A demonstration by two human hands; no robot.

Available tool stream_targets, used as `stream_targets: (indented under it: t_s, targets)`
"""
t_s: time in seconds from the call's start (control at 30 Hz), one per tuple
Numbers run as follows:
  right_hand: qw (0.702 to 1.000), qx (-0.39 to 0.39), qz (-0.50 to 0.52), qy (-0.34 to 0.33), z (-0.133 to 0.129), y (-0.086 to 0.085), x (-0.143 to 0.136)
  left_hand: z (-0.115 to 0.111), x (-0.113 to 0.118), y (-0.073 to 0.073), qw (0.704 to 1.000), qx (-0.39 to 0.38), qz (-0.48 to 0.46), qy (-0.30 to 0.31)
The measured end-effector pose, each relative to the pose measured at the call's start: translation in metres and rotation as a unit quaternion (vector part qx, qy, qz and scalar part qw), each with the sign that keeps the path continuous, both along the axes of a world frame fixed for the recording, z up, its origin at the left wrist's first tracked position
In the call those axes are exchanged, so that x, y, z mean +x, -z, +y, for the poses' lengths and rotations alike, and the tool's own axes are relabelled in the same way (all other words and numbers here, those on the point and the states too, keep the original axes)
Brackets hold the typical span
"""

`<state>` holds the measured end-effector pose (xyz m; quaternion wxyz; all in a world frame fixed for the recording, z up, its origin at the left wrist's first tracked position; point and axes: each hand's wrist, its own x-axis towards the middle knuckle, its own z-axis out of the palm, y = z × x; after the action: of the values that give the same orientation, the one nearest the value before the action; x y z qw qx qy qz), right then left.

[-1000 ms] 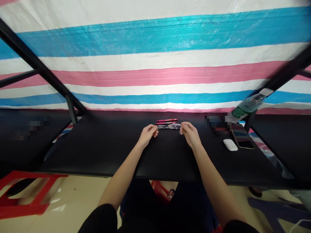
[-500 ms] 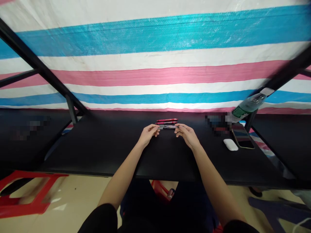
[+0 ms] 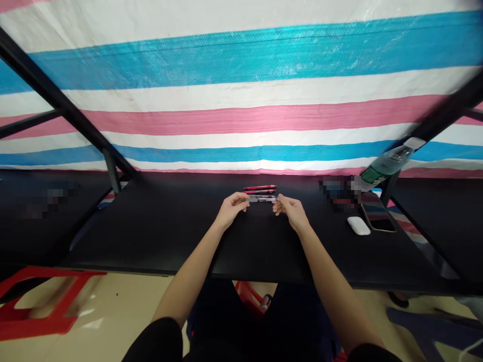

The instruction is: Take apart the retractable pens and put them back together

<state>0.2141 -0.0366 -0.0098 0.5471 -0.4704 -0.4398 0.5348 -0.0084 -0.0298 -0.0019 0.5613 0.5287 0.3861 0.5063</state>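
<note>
Two red pens, one [image 3: 260, 187] behind the other [image 3: 259, 191], lie side by side on the black table [image 3: 158, 226]. Just in front of them a clear-and-grey pen [image 3: 262, 199] spans the gap between my hands. My left hand [image 3: 231, 208] pinches its left end between thumb and fingers. At its right end, my right hand [image 3: 292, 209] has thumb and forefinger closed on it. A second dark pen seems to lie right behind it, but the two are hard to tell apart.
To the right are a white earphone case [image 3: 358, 225], a phone [image 3: 377, 213] and a tilted bottle with a green label [image 3: 387, 166]. Black metal bars rise at both sides before a striped sheet [image 3: 241, 120]. A red stool [image 3: 56, 306] stands at lower left.
Both hands stay in nearly the same place. The pen between them shows a little more plainly, slightly nearer to me. The view has shifted very slightly.
</note>
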Motion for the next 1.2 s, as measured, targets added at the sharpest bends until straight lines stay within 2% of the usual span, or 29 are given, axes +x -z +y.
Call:
stream_targets:
  t_s: [0.27, 0.37, 0.5, 0.73, 0.93, 1.2]
  targets:
    - [1.000, 0.018, 0.012, -0.006, -0.0010, -0.0018, -0.0015, -0.0022, 0.0048, 0.0004, 0.996, -0.088, 0.029, -0.016]
    - [0.999, 0.024, 0.015, -0.021, -0.0011, -0.0013, -0.0025, -0.0025, 0.0043, 0.0002, 0.997, -0.065, 0.034, -0.014]
    - [1.000, 0.024, 0.016, -0.006, -0.0006, -0.0006, -0.0020, -0.0032, 0.0048, -0.0032, 1.000, -0.025, 0.015, 0.001]
    - [1.000, 0.024, 0.016, -0.007, -0.0009, -0.0011, -0.0025, -0.0036, 0.0050, -0.0020, 0.997, -0.072, 0.042, -0.009]
    - [0.999, 0.037, 0.001, -0.004, -0.0007, 0.0014, -0.0029, -0.0038, 0.0043, -0.0028, 0.999, -0.029, 0.040, 0.008]
    - [0.999, 0.036, 0.001, -0.018, -0.0010, 0.0004, -0.0033, -0.0035, 0.0044, -0.0002, 0.996, -0.047, 0.079, 0.003]
